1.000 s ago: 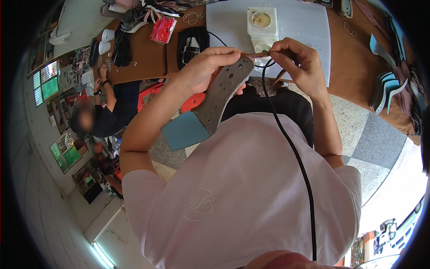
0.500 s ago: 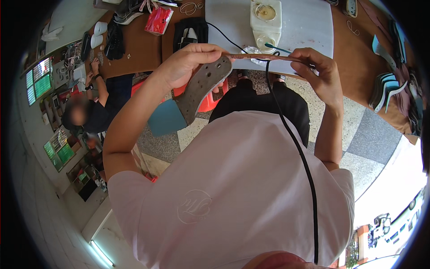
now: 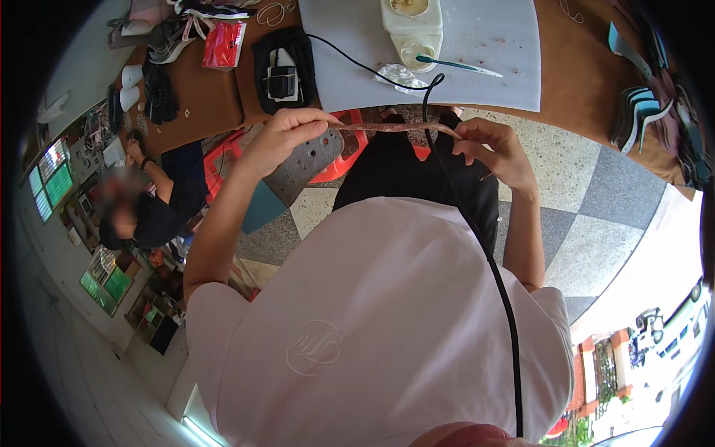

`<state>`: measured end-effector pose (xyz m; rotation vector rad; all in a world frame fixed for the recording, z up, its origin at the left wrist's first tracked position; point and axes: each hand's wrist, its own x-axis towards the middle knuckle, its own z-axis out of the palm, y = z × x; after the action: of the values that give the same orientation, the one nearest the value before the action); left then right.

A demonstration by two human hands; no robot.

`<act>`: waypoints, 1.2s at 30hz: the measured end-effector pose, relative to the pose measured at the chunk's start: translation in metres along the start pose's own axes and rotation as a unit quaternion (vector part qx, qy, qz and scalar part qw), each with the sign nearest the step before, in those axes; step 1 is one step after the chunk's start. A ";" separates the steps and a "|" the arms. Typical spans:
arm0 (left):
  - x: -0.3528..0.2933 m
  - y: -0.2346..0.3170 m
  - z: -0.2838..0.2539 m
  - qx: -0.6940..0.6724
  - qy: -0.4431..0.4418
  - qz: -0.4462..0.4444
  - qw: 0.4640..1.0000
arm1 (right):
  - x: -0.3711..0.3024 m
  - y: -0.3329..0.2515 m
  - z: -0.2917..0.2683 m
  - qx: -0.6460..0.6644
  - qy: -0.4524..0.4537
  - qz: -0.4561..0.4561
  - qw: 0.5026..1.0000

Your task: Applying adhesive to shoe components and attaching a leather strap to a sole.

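Brown thin strip (image 3: 387, 127): stretched crosswise between the two hands, over the dark-trousered lap, just short of the table's near edge; nearly straight, dipping at its right end.
Left hand (image 3: 289, 140): thumb and forefinger closed in a pinch on the strip's left end; the other fingers are largely hidden.
Right hand (image 3: 495, 149): thumb and fingers curled, pinched together on the strip's right end, well apart from the left hand.
Grey perforated sole-shaped piece (image 3: 305, 167): hanging tilted just below the left hand, with a flat blue panel (image 3: 261, 210) at its lower end; how the fingers hold it cannot be told.
Black cable (image 3: 477, 218): crossing in front of the strip and running down over the pale pink shirt (image 3: 387, 313).
White table sheet (image 3: 495, 33): under a white plastic container (image 3: 413, 39) whose round mouth has a blue-and-white slender brush (image 3: 462, 66) lying across it; crumpled white wrap (image 3: 402, 77) sits near.
Brown tabletop left: black soft case (image 3: 261, 63) beside the sheet, red shiny packet (image 3: 223, 45) beyond.
Brown tabletop right: stacked blue-and-white curved insoles (image 3: 637, 119).
Co-worker: person in dark clothing (image 3: 160, 216), well off to the left.
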<state>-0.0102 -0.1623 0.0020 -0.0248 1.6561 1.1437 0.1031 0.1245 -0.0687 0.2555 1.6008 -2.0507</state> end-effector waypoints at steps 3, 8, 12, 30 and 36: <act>-0.002 0.000 0.015 0.038 0.021 0.033 0.998 | -0.002 0.004 0.001 0.053 0.027 -0.001 0.998; -0.015 0.000 0.017 -0.166 0.079 0.087 0.979 | 0.009 -0.026 -0.014 -0.092 0.159 -0.160 0.970; -0.077 -0.021 0.003 -0.222 0.242 0.195 0.924 | 0.024 -0.035 -0.035 -0.168 0.198 -0.233 0.937; -0.208 -0.146 0.015 -0.323 0.470 0.171 0.803 | 0.089 0.043 -0.036 -0.382 0.103 -0.142 0.907; -0.172 -0.169 -0.018 -0.306 0.360 0.132 0.872 | 0.083 0.109 -0.002 -0.509 -0.037 -0.002 0.860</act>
<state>0.1391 -0.3513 0.0202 -0.7297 1.8759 2.0048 0.0881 0.0847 -0.1990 -0.2152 2.3550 -0.9450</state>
